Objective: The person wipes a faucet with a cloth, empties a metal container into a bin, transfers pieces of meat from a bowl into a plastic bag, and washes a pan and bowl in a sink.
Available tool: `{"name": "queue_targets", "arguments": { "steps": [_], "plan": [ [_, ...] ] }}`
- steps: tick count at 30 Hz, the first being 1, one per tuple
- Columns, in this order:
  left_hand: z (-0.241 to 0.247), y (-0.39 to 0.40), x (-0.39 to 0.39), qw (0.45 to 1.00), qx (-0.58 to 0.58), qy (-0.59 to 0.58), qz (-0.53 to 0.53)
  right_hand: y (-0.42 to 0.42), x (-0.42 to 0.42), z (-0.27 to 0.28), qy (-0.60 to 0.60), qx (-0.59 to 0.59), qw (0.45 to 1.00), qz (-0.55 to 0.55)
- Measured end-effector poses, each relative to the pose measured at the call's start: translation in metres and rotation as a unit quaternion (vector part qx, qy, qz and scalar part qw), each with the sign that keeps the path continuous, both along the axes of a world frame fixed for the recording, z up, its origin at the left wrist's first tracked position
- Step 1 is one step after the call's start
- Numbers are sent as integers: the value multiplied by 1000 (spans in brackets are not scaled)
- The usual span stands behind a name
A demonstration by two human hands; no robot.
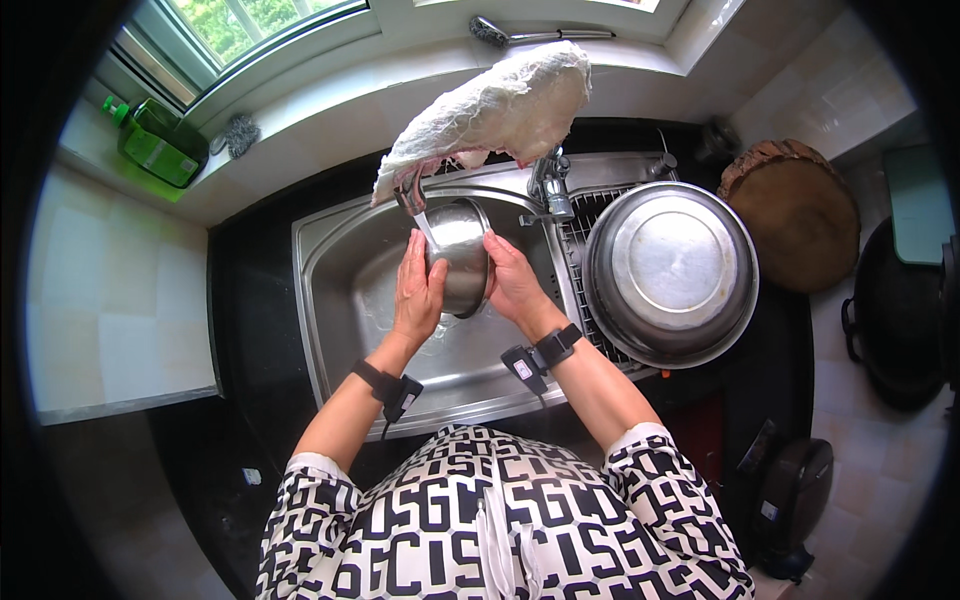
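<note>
A stainless steel bowl (459,259) is tilted on its side above the sink basin (360,300). My left hand (418,289) lies against its outer base, thumb and fingers spread. On the other side, my right hand (516,277) grips the rim, with some fingers hidden behind it. Water (427,231) runs from the faucet spout (410,196) onto the bowl's outside. Over the faucet hangs a white, wrinkled slab (495,105) with pinkish edges, possibly raw animal fat, which covers much of the spout. The mixer body (553,184) shows at its right.
To the right, a large upturned metal basin (673,259) rests on a wire rack (581,232). Beyond it are a round wooden chopping block (795,217) and a black wok (896,322). A green soap bottle (161,142), steel-wool scrubber (242,135) and handled scrubber (540,35) sit on the windowsill.
</note>
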State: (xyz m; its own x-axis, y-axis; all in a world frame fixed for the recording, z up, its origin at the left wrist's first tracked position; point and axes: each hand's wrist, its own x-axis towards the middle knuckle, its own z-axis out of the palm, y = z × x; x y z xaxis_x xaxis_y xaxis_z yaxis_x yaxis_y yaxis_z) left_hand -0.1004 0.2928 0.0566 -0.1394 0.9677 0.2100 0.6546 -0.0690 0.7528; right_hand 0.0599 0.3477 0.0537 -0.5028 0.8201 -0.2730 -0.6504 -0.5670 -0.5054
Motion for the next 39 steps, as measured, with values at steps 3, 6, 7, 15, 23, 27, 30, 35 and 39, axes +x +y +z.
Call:
{"name": "queue_targets", "arguments": {
  "steps": [3,6,7,15,23,27,30,35,39],
  "plan": [
    [-3,21,-1,997,-8,-60,42,0,1,-4,-71,52,996,24],
    [-10,50,-21,979,-141,-118,89,-11,-13,11,-197,152,968,38],
    [-9,52,-26,974,-165,-125,95,-15,-17,17,-238,188,952,37],
    [39,27,-48,845,-375,-370,96,-34,-16,26,-465,497,725,106],
    [-7,-41,-56,667,-389,-630,91,-29,25,7,-626,425,652,-44],
    [-32,-52,-50,647,-343,-677,81,-10,43,-5,-607,193,762,113],
    [-56,-55,-44,692,-359,-622,69,-12,33,38,-667,262,687,119],
    [-64,-13,-27,933,-318,-167,20,-31,11,53,-704,416,575,23],
    [-6,38,-3,974,31,143,-171,-41,9,49,-721,463,514,35]
  ]
}}
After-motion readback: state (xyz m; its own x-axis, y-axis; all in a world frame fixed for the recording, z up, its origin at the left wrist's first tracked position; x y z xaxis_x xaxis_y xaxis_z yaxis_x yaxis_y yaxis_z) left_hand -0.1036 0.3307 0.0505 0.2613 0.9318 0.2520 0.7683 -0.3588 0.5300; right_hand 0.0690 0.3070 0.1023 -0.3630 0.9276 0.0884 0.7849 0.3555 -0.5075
